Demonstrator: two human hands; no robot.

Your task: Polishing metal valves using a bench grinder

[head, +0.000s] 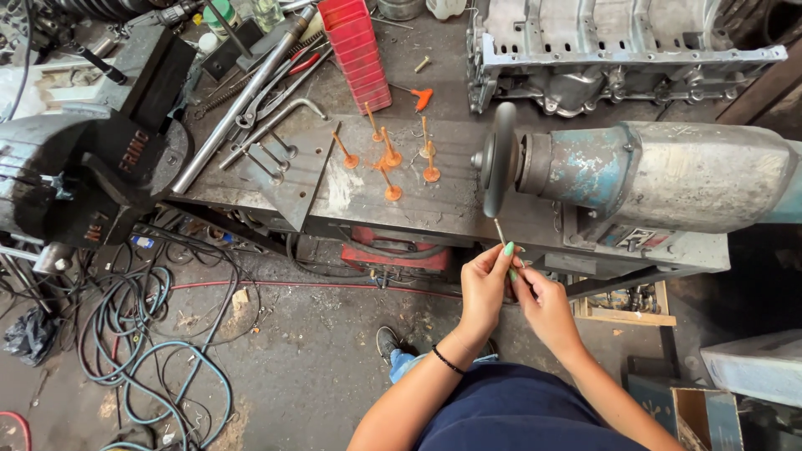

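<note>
A dark, round grinding wheel [499, 159] stands edge-on at the centre of the frame, mounted on a bulky motor [668, 179] whose blue paint is chipped down to pale grey metal. Just below the wheel, both hands meet over a thin metal rod [499, 230], which rises at a slight tilt with its upper end touching the wheel's lower rim. The left hand [486, 284] has its fingers curled and pressed together, pinching the rod between thumb and forefinger; its nails are painted mint green and a thin black band circles the wrist. The right hand [543, 302] is likewise closed, its fingertips drawn in against the rod's lower end beside the left hand. The bench [351, 188] is a scuffed, stained steel plate, and rust-orange valves [389, 159] with slim stems and flat round heads stand on it left of the wheel. A red ribbed plastic tray [356, 52] lies at the upper centre, and a heavy black vise [79, 179] fills the left edge.
</note>
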